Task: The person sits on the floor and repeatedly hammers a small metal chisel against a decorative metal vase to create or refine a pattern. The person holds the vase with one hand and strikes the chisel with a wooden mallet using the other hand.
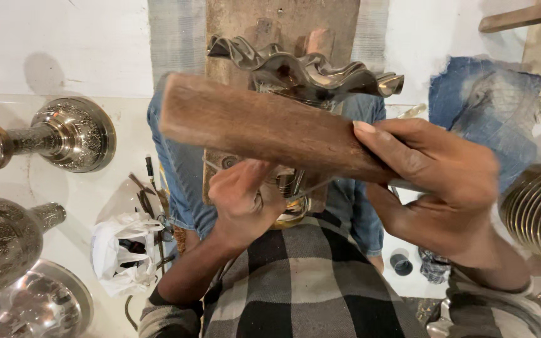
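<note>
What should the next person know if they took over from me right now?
Right hand: gripping one end of the wooden block, raised across the piece.
Left hand: closed on the base of the wavy-rimmed metal vessel, steadying it over the lap.
Done: rim is already fluted.
Left: cannot tell how much shaping remains.
Nearby: engraved metal stand to the left, stacked metal plates to the right.

1. Wooden mallet block (264,128): brown, long, rounded edges, lying near-horizontal, gripped at its right end by right hand (436,188).
2. Wavy-rimmed metal bowl (308,69): silvery, scalloped edge, just above and behind the block, stem end held in left hand (242,200).
</note>
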